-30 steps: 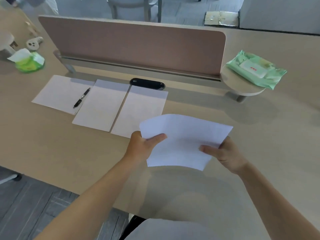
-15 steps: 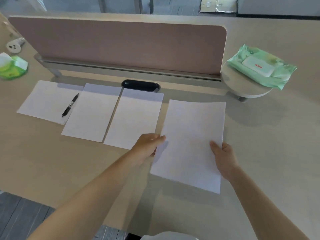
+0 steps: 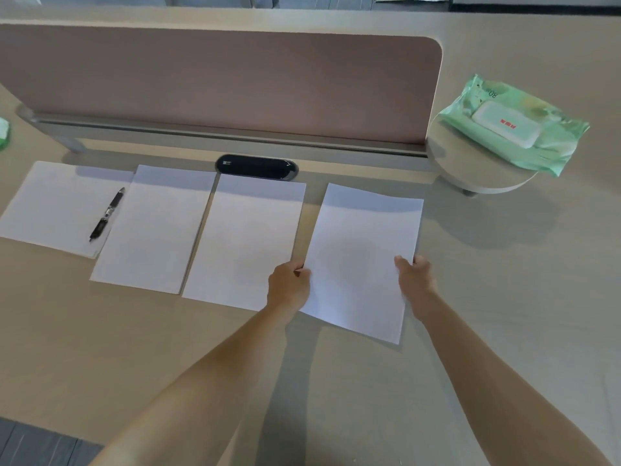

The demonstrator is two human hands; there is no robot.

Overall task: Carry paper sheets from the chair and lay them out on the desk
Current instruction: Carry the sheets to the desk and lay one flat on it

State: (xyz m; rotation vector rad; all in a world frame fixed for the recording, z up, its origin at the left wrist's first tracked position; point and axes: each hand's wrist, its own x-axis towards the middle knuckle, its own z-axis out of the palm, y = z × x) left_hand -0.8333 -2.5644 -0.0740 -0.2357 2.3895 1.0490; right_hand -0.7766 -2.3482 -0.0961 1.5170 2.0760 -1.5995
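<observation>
Laying the fourth plain white paper sheet (image 3: 363,257) beside the row of three (image 3: 248,240) on the pale wooden bench (image 3: 504,297), you pinch its side edges with left hand (image 3: 289,287) and right hand (image 3: 415,275). Next, probably: lower it flat, align, let go.

Left hand (image 3: 289,286); right hand (image 3: 416,279); both outstretched

- desk (image 3: 504,297): pale wood-look top, matt, smooth.
- paper sheets (image 3: 363,257): white paper, matt.
- divider (image 3: 218,85), far edge: cloth-like face, matt.
- rail (image 3: 235,137) under it: grey metal, satin.
- cable cover (image 3: 257,167): black plastic, glossy.
- pen (image 3: 107,214): black plastic, slight shine.
- wipes pack (image 3: 554,146), far-right: green plastic film, glossy, crinkled; hard white plastic lid.
</observation>
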